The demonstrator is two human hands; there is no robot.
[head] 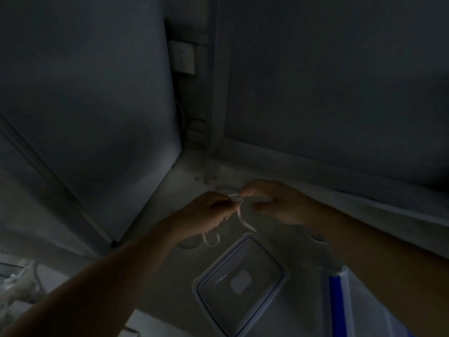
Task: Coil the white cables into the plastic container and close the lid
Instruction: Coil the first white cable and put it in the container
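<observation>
The scene is dim. My left hand (206,210) and my right hand (274,203) meet above the floor, both pinching a thin white cable (239,212). The cable hangs down from my fingers and ends in small loops (211,239) lying on the floor under my left hand. A clear rectangular plastic container (209,297) with a blue-lined rim lies just below my hands; only a pale label shows inside it. At the lower right, under my right forearm, sits a white and blue piece (336,302) that may be the lid.
A wall corner with a white socket (182,57) and hanging wires (184,122) stands behind my hands. A long ledge (340,181) runs along the right wall. Pale crumpled material (19,285) lies at the lower left, and a white box edge (131,332) at the bottom.
</observation>
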